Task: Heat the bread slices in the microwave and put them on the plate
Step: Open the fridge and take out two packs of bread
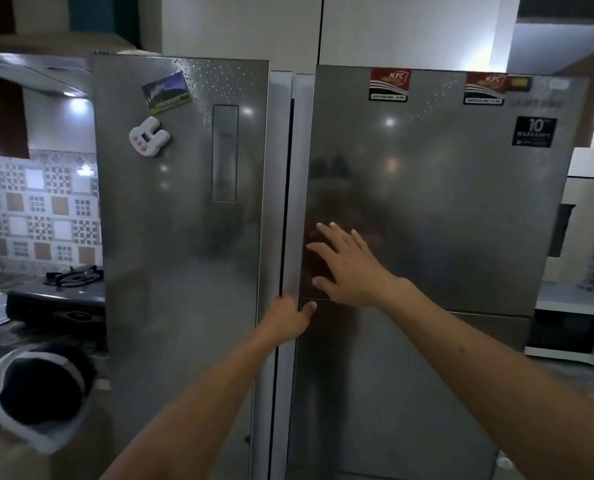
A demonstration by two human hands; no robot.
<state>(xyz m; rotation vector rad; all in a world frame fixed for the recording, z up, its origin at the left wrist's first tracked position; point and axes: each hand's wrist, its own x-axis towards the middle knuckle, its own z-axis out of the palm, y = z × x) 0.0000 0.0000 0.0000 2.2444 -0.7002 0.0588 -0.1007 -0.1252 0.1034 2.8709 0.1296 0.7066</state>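
A tall silver two-door fridge fills the view. My left hand (290, 315) curls its fingers around the vertical handle edge (286, 237) in the gap between the two doors. My right hand (347, 263) lies flat with spread fingers against the right door (444, 202), holding nothing. A white microwave (570, 336) with a dark door sits on the counter at the right, partly cut off by the fridge. No bread slices or plate are in sight.
The left fridge door (184, 220) carries magnets and a recessed panel. A black gas stove (60, 292) stands on the counter at the left, under tiled wall. A dark round pot with a pale rim (36, 393) sits at the lower left.
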